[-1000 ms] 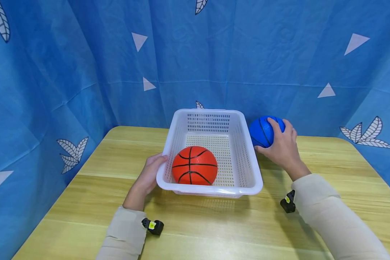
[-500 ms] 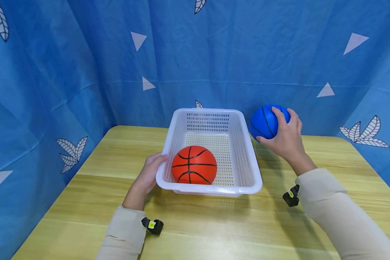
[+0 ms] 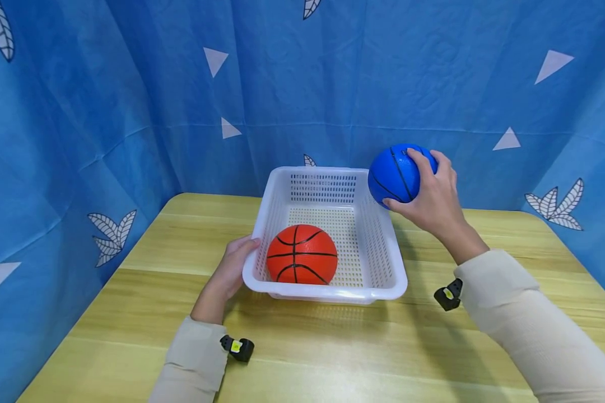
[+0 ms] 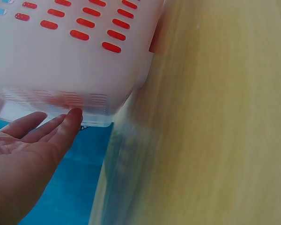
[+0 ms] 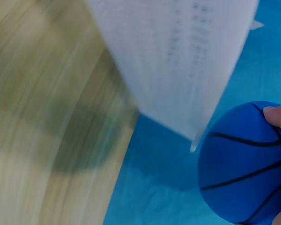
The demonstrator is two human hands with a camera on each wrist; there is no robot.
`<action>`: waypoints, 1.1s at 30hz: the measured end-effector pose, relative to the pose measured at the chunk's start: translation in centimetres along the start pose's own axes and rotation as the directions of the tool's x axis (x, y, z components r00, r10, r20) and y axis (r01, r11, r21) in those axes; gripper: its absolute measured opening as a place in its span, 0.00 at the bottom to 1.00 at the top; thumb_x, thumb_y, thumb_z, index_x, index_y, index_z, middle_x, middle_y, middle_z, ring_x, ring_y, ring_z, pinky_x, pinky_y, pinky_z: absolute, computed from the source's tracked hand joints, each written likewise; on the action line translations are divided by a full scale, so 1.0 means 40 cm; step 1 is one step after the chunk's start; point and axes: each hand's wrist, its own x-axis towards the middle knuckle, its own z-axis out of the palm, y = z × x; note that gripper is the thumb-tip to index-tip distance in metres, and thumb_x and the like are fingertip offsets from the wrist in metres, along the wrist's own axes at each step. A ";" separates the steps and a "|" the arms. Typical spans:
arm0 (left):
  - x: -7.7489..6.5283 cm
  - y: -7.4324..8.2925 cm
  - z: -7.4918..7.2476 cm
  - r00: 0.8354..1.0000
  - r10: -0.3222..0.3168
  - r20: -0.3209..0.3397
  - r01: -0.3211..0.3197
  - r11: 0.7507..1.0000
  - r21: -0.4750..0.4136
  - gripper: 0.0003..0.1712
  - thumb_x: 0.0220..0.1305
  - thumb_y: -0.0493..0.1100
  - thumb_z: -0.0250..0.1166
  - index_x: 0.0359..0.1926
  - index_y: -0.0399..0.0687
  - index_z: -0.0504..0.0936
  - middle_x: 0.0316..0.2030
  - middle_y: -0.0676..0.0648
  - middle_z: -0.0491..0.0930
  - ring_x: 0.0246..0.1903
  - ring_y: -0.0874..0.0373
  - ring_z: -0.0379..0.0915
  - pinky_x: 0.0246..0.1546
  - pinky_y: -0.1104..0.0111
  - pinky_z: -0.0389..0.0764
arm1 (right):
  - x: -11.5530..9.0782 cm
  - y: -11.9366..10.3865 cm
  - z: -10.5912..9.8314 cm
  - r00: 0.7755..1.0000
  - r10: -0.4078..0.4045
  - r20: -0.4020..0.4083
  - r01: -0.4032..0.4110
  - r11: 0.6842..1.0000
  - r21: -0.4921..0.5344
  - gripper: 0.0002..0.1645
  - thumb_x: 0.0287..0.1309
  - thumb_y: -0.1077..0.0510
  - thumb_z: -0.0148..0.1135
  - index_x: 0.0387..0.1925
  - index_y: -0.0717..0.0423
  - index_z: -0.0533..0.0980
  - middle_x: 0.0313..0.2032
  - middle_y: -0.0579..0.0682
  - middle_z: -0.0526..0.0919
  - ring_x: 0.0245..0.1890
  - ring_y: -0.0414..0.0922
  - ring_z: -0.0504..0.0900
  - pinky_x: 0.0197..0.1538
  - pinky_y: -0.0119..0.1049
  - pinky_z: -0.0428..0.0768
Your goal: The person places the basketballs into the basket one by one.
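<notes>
A white perforated plastic basket (image 3: 325, 293) stands on the wooden table in the middle of the head view. Inside it, toward the near left, rests an orange-red basketball (image 3: 301, 254) with black lines. My left hand (image 3: 230, 267) holds the basket's left side, thumb over the rim; its other fingers (image 4: 68, 129) show against the outer wall in the left wrist view. My right hand (image 3: 433, 193) grips a small blue basketball (image 3: 394, 174) from above and the right, raised at the basket's far right corner. Part of the blue ball is hidden by that hand.
The wooden table (image 3: 307, 352) reaches back to a blue curtain (image 3: 302, 84) printed with leaves and pale triangles. The basket's far right rim lies just below and left of the blue ball. A small black device sits at each sleeve cuff.
My right hand has lifted the blue basketball from beside the basket, then moved it left toward the far right rim. The left hand, basket and orange-red ball have stayed in place.
</notes>
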 end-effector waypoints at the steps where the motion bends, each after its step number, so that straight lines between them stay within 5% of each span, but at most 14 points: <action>1: 0.000 0.000 0.000 1.000 0.000 0.002 0.000 1.000 -0.004 0.27 0.71 0.45 0.43 0.65 0.34 0.65 0.56 0.34 0.73 0.45 0.62 0.77 0.47 0.69 0.79 | 0.003 -0.008 0.000 1.000 0.007 0.013 -0.007 1.000 0.009 0.58 0.40 0.46 0.74 0.71 0.39 0.52 0.69 0.63 0.47 0.65 0.69 0.51 0.53 0.74 0.62; 13: 0.012 0.004 0.004 1.000 -0.002 -0.019 0.002 1.000 -0.018 0.27 0.71 0.44 0.44 0.65 0.34 0.65 0.56 0.33 0.73 0.44 0.62 0.77 0.47 0.70 0.78 | 0.045 -0.084 0.023 0.984 -0.045 0.170 0.039 0.998 0.041 0.58 0.40 0.42 0.73 0.71 0.39 0.52 0.68 0.62 0.50 0.62 0.69 0.57 0.53 0.71 0.67; 20: 0.008 0.002 0.004 0.999 -0.022 -0.029 0.022 1.000 -0.011 0.27 0.71 0.44 0.43 0.65 0.34 0.65 0.56 0.33 0.73 0.44 0.63 0.77 0.47 0.70 0.78 | 0.047 -0.121 0.075 0.944 -0.102 0.315 0.096 0.995 0.037 0.57 0.40 0.42 0.73 0.70 0.40 0.53 0.67 0.63 0.50 0.62 0.68 0.57 0.53 0.69 0.69; 33: 0.006 0.000 0.001 1.000 -0.019 -0.024 0.019 1.000 -0.001 0.26 0.71 0.44 0.43 0.64 0.36 0.67 0.56 0.34 0.74 0.43 0.63 0.78 0.47 0.70 0.79 | 0.038 -0.118 0.157 0.880 -0.080 0.468 0.104 0.994 -0.025 0.57 0.40 0.41 0.73 0.70 0.42 0.53 0.67 0.63 0.50 0.62 0.68 0.58 0.51 0.65 0.73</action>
